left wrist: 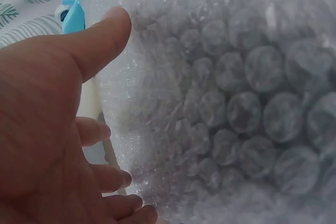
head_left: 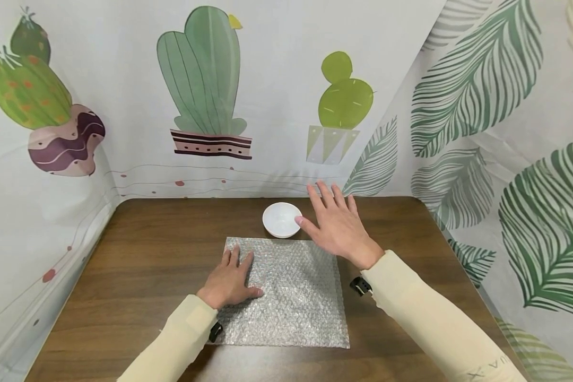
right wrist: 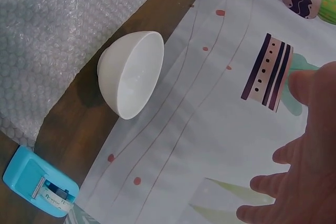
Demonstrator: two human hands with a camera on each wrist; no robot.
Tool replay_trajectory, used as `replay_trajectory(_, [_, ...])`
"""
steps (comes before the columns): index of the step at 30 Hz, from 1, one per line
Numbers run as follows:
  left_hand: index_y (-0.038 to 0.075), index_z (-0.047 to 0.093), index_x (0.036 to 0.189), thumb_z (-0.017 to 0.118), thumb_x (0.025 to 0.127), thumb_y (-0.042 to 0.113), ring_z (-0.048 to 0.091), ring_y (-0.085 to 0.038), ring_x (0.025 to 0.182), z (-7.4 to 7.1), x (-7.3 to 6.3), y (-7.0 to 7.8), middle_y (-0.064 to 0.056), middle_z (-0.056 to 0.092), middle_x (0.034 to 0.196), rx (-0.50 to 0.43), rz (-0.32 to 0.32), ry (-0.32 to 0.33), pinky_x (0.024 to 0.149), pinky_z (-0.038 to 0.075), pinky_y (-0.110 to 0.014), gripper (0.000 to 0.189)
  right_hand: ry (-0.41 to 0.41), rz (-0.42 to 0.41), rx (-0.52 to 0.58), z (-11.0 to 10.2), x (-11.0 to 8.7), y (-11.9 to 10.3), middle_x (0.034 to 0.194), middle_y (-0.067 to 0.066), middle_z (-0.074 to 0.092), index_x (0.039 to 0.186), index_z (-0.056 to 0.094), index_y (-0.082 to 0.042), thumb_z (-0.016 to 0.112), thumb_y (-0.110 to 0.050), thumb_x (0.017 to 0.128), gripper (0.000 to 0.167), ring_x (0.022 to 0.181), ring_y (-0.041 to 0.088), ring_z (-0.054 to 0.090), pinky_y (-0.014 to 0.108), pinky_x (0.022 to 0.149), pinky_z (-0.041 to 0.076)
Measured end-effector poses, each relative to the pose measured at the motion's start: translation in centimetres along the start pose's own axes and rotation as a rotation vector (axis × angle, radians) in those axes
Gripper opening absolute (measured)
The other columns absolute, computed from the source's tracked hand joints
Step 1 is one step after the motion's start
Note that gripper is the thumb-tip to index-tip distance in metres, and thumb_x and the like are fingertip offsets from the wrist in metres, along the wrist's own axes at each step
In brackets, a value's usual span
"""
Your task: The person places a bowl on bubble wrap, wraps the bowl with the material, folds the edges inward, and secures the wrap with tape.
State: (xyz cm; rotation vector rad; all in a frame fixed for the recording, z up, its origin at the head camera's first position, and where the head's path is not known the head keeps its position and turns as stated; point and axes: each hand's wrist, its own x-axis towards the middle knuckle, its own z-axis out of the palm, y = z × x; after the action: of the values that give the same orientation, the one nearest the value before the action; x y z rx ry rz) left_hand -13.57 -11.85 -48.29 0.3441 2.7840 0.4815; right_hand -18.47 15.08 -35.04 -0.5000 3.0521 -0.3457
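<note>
A sheet of bubble wrap (head_left: 296, 302) lies flat on the wooden table. My left hand (head_left: 229, 281) rests on its left side, fingers spread. Up close in the left wrist view, the bubbles of the wrap (left wrist: 247, 108) show beside the left thumb. Just beyond the sheet's far edge stands a small white bowl (head_left: 280, 218), upright. My right hand (head_left: 338, 228) is raised to the right of the bowl with fingers extended and holds nothing. The right wrist view shows the bowl (right wrist: 131, 74) apart from the right fingers (right wrist: 270, 184).
A light-blue tape dispenser (right wrist: 41, 182) stands by the bubble wrap's corner; in the head view my right hand and arm hide it. The brown table (head_left: 138, 265) ends at a white curtain (head_left: 281, 106) printed with cacti and leaves.
</note>
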Motion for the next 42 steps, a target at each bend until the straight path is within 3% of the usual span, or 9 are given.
replay_trajectory(13, [0.006,0.042,0.159,0.081,0.086,0.053,0.022,-0.057,0.155,0.3,0.1,0.1,-0.035,0.021,0.168,0.048,-0.002,-0.007,0.117,0.038,-0.066,0.095,0.015,-0.018,0.006,0.9,0.2,0.5,0.177,0.014,0.011,0.169,0.011,-0.015,0.048,-0.059,0.105,0.085,0.162,0.045,0.010,0.067,0.127,0.017])
replay_trajectory(19, [0.008,0.042,0.159,0.081,0.086,0.054,0.023,-0.056,0.155,0.5,0.1,0.1,-0.034,0.021,0.168,0.056,-0.012,-0.008,0.115,0.041,-0.065,0.095,0.001,-0.042,0.027,1.7,0.5,1.1,0.176,0.017,0.009,0.168,0.010,-0.011,0.052,-0.059,0.103,0.091,0.162,0.046,0.010,0.057,0.131,0.017])
replay_trajectory(26, [0.007,0.043,0.158,0.081,0.085,0.054,0.024,-0.056,0.155,0.5,0.0,0.1,-0.034,0.022,0.168,0.058,-0.011,0.002,0.113,0.043,-0.065,0.095,-0.027,-0.045,0.087,2.6,1.1,2.0,0.176,0.016,0.012,0.168,0.011,-0.011,0.057,-0.060,0.101,0.095,0.163,0.042,0.013,0.064,0.123,0.031])
replay_trajectory(34, [0.006,0.044,0.157,0.081,0.085,0.054,0.025,-0.056,0.154,0.4,0.0,0.2,-0.035,0.024,0.167,0.067,0.000,0.011,0.113,0.043,-0.065,0.094,-0.042,-0.071,0.135,4.0,2.1,3.5,0.175,0.014,0.016,0.168,0.013,-0.009,0.061,-0.060,0.099,0.098,0.163,0.035,0.017,0.056,0.127,0.030])
replay_trajectory(42, [0.007,0.044,0.158,0.081,0.085,0.054,0.025,-0.056,0.154,0.7,0.1,0.2,-0.035,0.024,0.167,0.072,-0.004,0.008,0.117,0.040,-0.063,0.094,-0.064,-0.082,0.131,5.2,3.0,4.4,0.175,0.015,0.016,0.167,0.014,-0.007,0.063,-0.058,0.098,0.100,0.163,0.039,0.017,0.056,0.127,0.027])
